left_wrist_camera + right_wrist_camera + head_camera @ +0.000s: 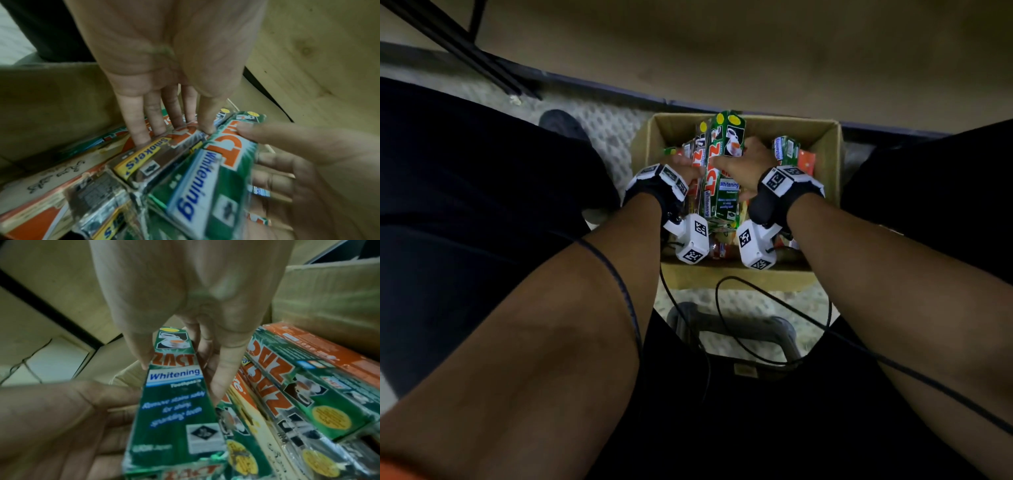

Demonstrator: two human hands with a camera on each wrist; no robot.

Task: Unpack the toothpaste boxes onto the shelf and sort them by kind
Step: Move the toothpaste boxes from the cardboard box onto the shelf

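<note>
A cardboard carton [831, 161] stands on the floor between my legs, and several toothpaste boxes lie in it. My right hand [746, 159] grips a green Whitening box [726, 154] [176, 402], thumb on its front and fingers on its right side; the box is tilted up out of the carton. Beside it, my left hand [680, 163] holds a grey Smokers' box [144, 155] between straight fingers [141, 123] and thumb. A second Smokers' box lies under it. Both hands sit close together over the carton's middle.
More green boxes [298, 386] and an orange one [329, 350] lie along the carton's right wall [329, 296]. A pale wooden panel [722, 51] rises behind the carton. My shoe [561, 125] is at the left, and black cables [756, 329] loop over a metal frame below.
</note>
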